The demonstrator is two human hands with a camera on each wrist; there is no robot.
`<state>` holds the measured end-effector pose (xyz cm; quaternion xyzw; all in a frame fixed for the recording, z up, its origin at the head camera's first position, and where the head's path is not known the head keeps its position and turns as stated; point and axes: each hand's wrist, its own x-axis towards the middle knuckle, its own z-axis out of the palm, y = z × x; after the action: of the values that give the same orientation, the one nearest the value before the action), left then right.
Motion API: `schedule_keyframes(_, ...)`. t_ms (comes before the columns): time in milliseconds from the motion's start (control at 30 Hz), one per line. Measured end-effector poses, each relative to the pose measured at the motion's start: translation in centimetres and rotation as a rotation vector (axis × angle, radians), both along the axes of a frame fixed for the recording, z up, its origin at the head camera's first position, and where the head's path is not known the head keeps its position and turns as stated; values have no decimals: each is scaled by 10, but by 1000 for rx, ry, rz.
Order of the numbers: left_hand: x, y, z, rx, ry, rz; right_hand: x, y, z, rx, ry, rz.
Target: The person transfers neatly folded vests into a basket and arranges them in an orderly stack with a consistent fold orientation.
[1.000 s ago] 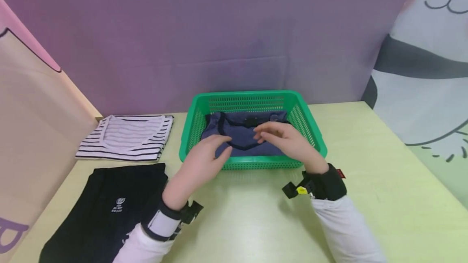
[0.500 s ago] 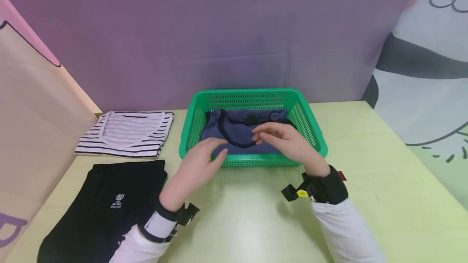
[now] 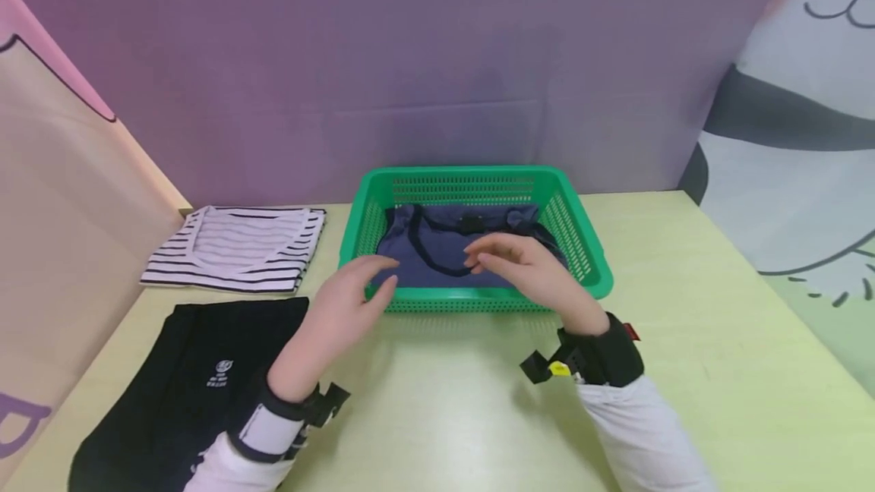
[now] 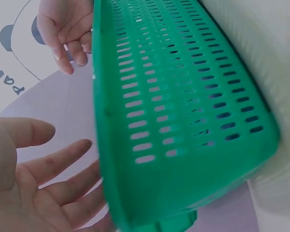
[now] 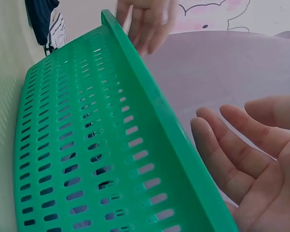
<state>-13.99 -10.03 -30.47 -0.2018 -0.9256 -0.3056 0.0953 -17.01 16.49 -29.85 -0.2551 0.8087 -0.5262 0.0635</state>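
Note:
A green plastic basket (image 3: 472,302) with slotted walls stands toward the back of the table. Inside lies a folded navy garment (image 3: 437,249) with black trim. My left hand (image 3: 342,302) hovers at the basket's front left corner, thumb and fingers spread apart and holding nothing; in the left wrist view its relaxed fingers (image 4: 67,159) are right beside the rim. My right hand (image 3: 526,268) is above the basket's front right part, fingers loosely bent, nothing in them. From the right wrist view, the palm (image 5: 266,169) faces the rim, with a gap between thumb and fingers.
A folded white shirt with black stripes (image 3: 235,249) lies at the back left of the table (image 3: 437,401). In front of it is a folded black garment (image 3: 198,378) with a small white print, partly under the left forearm. A purple cloth (image 3: 437,59) hangs behind the basket.
My left hand has drawn back left from over the basket to its front corner. The right hand has shifted only slightly left. The navy garment stays in the basket.

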Motion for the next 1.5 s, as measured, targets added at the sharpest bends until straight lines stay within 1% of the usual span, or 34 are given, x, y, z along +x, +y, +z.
schedule_keyframes(133, 0, -6, 5, 22, 11, 18, 1, -2, -1, 5, -2, 7)
schedule_keyframes(267, -2, -15, 11, 37, -21, 60, 3, -6, -2, 1, -3, 31)
schedule_keyframes(367, -2, -23, 14, 46, -35, 89, 5, -10, -2, -22, -7, 52)
schedule_keyframes(500, -1, -32, 17, 49, -44, 115, 6, -17, -4, -46, -31, 83)
schedule_keyframes(633, 1, -39, 17, 48, -55, 136, 6, -24, -5, -29, -44, 102)
schedule_keyframes(767, 3, -44, 16, 35, -75, 161, 8, -31, -5, -13, -38, 126)
schedule_keyframes(867, 4, -48, 16, 23, -85, 177, 9, -36, -5, -1, 16, 126)
schedule_keyframes(967, 5, -52, 15, 14, -74, 193, 11, -39, -3, -55, 75, 80)
schedule_keyframes(1033, 5, -54, 14, 17, -62, 196, 13, -40, -1, -112, 89, 54)
schedule_keyframes(1133, 6, -59, 10, 12, -45, 198, 13, -41, -2, -185, 59, 83)
schedule_keyframes(1233, 8, -65, 5, 0, -61, 198, 13, -45, -5, -225, 14, 145)
schedule_keyframes(1400, 15, -80, -1, -30, -112, 221, 15, -53, -8, -276, -28, 201)
schedule_keyframes(1500, 18, -89, -5, -49, -141, 243, 16, -58, -9, -283, -51, 241)
